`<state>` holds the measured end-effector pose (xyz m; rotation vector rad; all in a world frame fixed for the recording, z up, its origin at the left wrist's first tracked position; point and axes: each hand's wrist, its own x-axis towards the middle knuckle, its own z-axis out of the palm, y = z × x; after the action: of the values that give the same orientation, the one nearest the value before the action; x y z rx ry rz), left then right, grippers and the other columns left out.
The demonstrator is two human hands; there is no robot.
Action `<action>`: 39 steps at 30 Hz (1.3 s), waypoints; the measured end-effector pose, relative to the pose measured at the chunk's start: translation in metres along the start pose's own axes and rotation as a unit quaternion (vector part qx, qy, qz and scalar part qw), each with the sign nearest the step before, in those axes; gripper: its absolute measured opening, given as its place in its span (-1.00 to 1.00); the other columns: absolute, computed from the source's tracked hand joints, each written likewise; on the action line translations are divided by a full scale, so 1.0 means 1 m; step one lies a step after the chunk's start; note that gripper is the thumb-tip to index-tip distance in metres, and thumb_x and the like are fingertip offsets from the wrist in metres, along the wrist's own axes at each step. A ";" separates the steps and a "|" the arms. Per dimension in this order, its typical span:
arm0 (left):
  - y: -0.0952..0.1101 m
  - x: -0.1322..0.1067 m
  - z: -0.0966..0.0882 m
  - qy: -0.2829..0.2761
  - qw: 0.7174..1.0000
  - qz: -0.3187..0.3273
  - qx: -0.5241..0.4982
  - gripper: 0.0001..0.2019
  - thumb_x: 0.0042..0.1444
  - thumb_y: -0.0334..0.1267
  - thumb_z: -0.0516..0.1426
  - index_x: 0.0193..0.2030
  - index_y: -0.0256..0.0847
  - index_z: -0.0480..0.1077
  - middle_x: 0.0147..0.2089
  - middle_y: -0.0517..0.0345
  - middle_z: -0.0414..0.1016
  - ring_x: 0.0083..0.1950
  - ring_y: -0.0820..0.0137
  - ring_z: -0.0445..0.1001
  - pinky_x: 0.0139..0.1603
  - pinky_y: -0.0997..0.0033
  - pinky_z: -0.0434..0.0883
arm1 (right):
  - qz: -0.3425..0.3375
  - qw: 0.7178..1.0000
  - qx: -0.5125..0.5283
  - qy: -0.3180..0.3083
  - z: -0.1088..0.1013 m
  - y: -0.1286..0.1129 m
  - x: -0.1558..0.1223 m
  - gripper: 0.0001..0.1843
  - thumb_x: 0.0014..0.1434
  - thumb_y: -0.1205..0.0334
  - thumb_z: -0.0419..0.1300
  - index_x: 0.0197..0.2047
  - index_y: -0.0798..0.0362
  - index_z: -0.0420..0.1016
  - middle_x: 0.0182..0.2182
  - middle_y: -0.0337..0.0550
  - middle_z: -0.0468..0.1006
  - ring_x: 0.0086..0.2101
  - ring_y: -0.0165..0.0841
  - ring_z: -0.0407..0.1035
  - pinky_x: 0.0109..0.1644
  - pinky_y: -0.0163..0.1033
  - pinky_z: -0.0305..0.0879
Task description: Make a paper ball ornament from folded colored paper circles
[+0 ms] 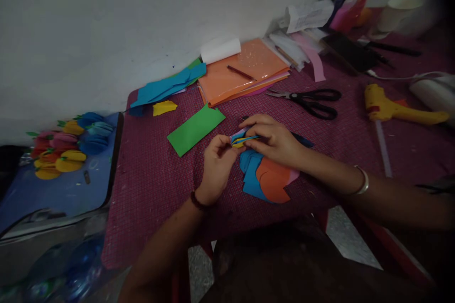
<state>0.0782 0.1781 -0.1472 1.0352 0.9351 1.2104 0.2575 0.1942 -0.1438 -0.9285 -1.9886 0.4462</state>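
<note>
Between my two hands is a small stack of coloured paper pieces (239,141), with blue, yellow and pinkish edges showing. My left hand (217,161) pinches its left end between thumb and finger. From the other side, my right hand (272,138) grips the stack with its fingers curled over it. Just below my hands lie cut paper pieces, blue (251,177) and orange (275,180), overlapping on the table. A green paper rectangle (196,130) rests to the left of my hands. Black-handled scissors (309,99) lie beyond my right hand, their blades pointing left.
A yellow glue gun (394,110) lies at the right. Orange sheets (245,73) with a pencil (241,73) on top are at the back, beside blue paper strips (167,86). Colourful paper fruit shapes (71,160) sit on a blue surface (101,177) at the left.
</note>
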 end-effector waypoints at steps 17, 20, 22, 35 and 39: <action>0.005 0.018 -0.017 0.020 0.994 -0.035 0.101 -0.76 -0.01 -0.07 0.32 -0.33 -0.22 0.54 -0.39 0.21 0.49 -0.43 0.50 0.39 -0.49 0.51 0.44 | 0.277 0.894 0.352 0.019 -0.009 0.002 0.004 -0.77 0.04 0.03 0.37 -0.36 0.00 0.55 -0.15 -0.13 0.57 -0.19 -0.29 0.45 -0.05 -0.11 0.40; 0.005 0.022 -0.025 0.038 0.987 0.013 0.157 -0.81 0.07 -0.11 0.28 -0.37 -0.20 0.55 -0.52 0.27 0.41 -0.52 0.53 0.29 -0.52 0.52 0.34 | 0.362 0.829 0.425 0.032 -0.011 0.009 0.005 -0.66 -0.10 -0.03 0.44 -0.40 0.02 0.52 -0.36 -0.19 0.56 -0.34 -0.37 0.41 -0.15 -0.18 0.38; 0.002 0.026 -0.029 0.039 0.987 0.021 0.156 -0.80 0.08 -0.11 0.27 -0.38 -0.20 0.55 -0.54 0.27 0.40 -0.53 0.54 0.29 -0.50 0.52 0.32 | 0.376 0.825 0.419 0.031 -0.011 0.011 0.006 -0.64 -0.13 -0.04 0.45 -0.43 0.02 0.49 -0.41 -0.22 0.54 -0.38 -0.39 0.38 -0.21 -0.21 0.36; -0.007 0.029 -0.029 -0.044 0.990 -0.005 0.134 -0.86 -0.03 -0.24 0.33 -0.35 -0.23 0.53 -0.41 0.22 0.54 -0.40 0.50 0.46 -0.32 0.48 0.45 | 0.125 0.986 -0.020 -0.105 -0.002 0.000 0.002 -0.93 0.12 0.25 0.22 -0.31 0.04 0.51 -0.36 -0.16 0.57 -0.31 -0.32 0.39 -0.18 -0.21 0.18; 0.001 0.020 -0.022 -0.050 0.989 -0.022 0.139 -0.87 0.06 -0.19 0.28 -0.35 -0.21 0.53 -0.41 0.23 0.52 -0.43 0.51 0.40 -0.38 0.51 0.38 | 0.123 0.985 -0.053 -0.108 0.002 0.001 0.003 -0.96 0.11 0.27 0.23 -0.35 0.04 0.50 -0.41 -0.20 0.54 -0.35 -0.34 0.36 -0.22 -0.22 0.13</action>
<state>0.0600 0.2007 -0.1528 1.2774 1.0625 0.9988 0.2553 0.1972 -0.1440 -1.2449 -2.1165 0.6058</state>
